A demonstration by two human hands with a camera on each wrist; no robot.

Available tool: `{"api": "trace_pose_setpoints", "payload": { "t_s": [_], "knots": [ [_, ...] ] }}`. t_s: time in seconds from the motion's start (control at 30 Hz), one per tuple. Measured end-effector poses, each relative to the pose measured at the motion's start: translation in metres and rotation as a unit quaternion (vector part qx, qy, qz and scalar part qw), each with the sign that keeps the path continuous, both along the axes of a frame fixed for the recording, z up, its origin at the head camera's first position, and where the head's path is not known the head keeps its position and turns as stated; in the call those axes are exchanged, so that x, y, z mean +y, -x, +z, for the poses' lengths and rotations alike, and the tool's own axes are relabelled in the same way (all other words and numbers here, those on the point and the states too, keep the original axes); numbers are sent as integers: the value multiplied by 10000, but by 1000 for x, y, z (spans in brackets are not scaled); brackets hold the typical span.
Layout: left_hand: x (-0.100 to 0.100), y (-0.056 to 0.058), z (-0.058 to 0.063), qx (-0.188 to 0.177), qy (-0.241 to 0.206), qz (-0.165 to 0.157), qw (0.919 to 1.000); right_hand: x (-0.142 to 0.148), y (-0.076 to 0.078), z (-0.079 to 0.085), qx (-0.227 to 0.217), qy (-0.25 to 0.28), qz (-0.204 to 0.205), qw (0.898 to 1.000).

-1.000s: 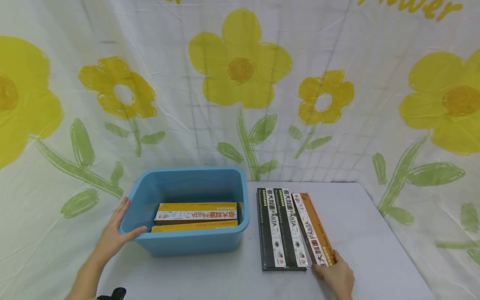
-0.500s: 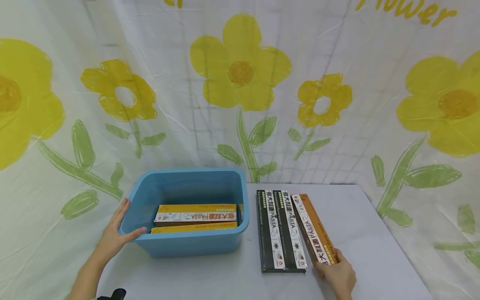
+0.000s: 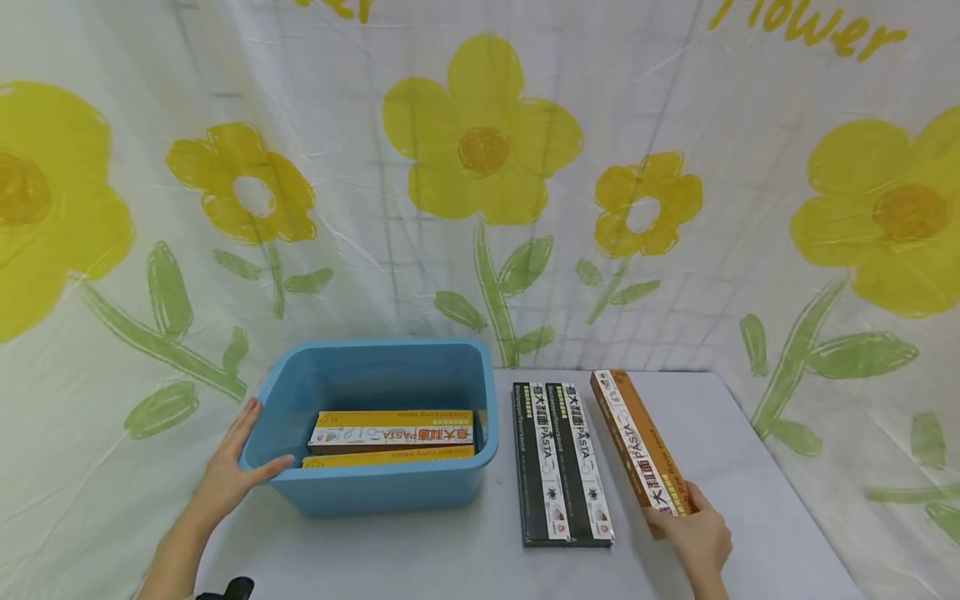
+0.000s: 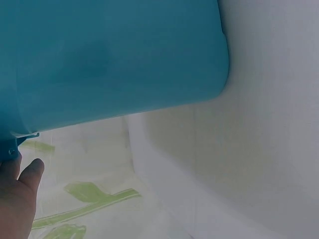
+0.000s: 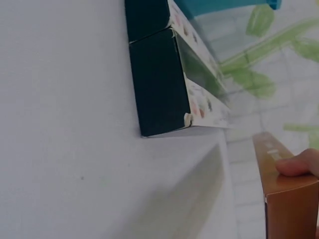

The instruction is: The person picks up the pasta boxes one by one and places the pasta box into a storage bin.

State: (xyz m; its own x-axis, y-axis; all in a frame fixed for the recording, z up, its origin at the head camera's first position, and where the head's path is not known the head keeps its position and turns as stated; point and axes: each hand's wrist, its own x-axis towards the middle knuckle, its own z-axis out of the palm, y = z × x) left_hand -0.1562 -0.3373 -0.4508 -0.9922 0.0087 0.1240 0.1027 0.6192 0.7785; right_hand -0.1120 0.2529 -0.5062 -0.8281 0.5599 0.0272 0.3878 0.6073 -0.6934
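Note:
My right hand [image 3: 697, 533] grips the near end of a long orange-and-white pasta box [image 3: 637, 442]. In the right wrist view the box [image 5: 289, 209] is raised, a finger lying on its orange face, and a shadow falls on the table. Left of it, two black pasta boxes [image 3: 543, 467] lie side by side. My left hand [image 3: 228, 467] rests at the front left corner of a blue plastic bin [image 3: 382, 487], thumb and fingers spread along the rim. Inside the bin are yellow pasta boxes [image 3: 397, 419]. The left wrist view shows fingertips [image 4: 33, 172] just under the rim.
A white-covered table [image 3: 450, 558] carries everything. Behind it hangs a white curtain [image 3: 352, 275] printed with yellow flowers. The bin stands left of the black boxes, near the table's back edge.
My right hand has lifted the orange pasta box and moved it to the right, away from the black boxes. My left hand has stayed at the bin's rim. The head view has tilted slightly.

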Motion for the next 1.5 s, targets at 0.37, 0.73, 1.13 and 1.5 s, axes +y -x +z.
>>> {"api": "trace_pose_setpoints", "payload": {
  "t_s": [0.37, 0.73, 1.13, 1.5],
  "knots": [
    [0, 0, -1, 20, 25, 4, 10000, 4, 1, 29, 162, -113, 82, 9998],
    [-1, 0, -1, 20, -11, -43, 10000, 4, 5, 55, 252, -120, 274, 9992],
    [-1, 0, 0, 4, -3, -50, 10000, -18, 8, 89, 20, 496, 1026, 9935],
    [0, -1, 2, -83, -15, -44, 10000, -41, 16, 104, 344, 440, 1914, 9799]
  ]
}}
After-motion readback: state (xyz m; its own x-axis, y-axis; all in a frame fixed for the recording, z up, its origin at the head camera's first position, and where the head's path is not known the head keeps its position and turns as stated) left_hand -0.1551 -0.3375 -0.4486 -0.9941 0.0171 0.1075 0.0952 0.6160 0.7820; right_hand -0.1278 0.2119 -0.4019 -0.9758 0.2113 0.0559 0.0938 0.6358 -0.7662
